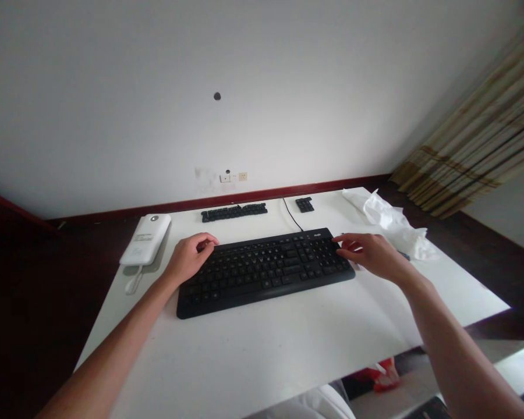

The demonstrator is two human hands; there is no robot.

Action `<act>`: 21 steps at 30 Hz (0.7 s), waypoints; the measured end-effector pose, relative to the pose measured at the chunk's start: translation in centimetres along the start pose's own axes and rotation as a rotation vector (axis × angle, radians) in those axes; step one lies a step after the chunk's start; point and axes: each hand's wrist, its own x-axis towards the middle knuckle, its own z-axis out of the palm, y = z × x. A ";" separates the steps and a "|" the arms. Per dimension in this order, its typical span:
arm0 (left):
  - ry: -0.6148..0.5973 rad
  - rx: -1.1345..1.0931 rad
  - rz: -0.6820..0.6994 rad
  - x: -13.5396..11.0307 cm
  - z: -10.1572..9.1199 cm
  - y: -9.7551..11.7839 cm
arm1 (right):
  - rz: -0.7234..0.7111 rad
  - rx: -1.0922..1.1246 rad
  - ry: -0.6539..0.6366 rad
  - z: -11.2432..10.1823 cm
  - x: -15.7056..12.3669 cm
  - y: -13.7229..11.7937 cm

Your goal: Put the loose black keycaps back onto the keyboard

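Note:
A black keyboard [253, 273] lies slightly slanted on the white table, most of its keys in place. My left hand [192, 256] is over the keyboard's far left corner, fingers loosely bent, with a gap between thumb and forefinger and nothing seen in it. At the right end, by the number keys, is my right hand [362, 249]; its fingers reach out over the keyboard edge with the thumb apart. Whether the fingertips press on the keyboard I cannot tell. Behind the keyboard sit a long dark strip of keycaps [234, 212] and a small block of keycaps [304, 205].
A white power bank [146, 240] with a strap lies at the table's left edge. Crumpled white tissue or plastic [388, 215] lies on the right. A black cable [291, 214] runs back from the keyboard toward the wall, which has sockets [243, 176]. A curtain [471, 134] hangs at right.

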 end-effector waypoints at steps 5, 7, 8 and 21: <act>-0.007 -0.003 -0.005 0.0 -0.1 0.2 | -0.011 -0.033 0.029 0.0 -0.3 -0.9; -0.009 -0.004 -0.015 0.0 -0.1 0.4 | 0.003 -0.067 0.045 0.0 -0.3 -1.3; -0.010 -0.005 -0.020 0.0 -0.1 0.4 | 0.016 -0.082 0.049 0.1 -0.3 -1.5; -0.003 -0.013 -0.014 0.0 -0.1 0.4 | 0.058 0.027 -0.023 -0.4 -0.4 -0.9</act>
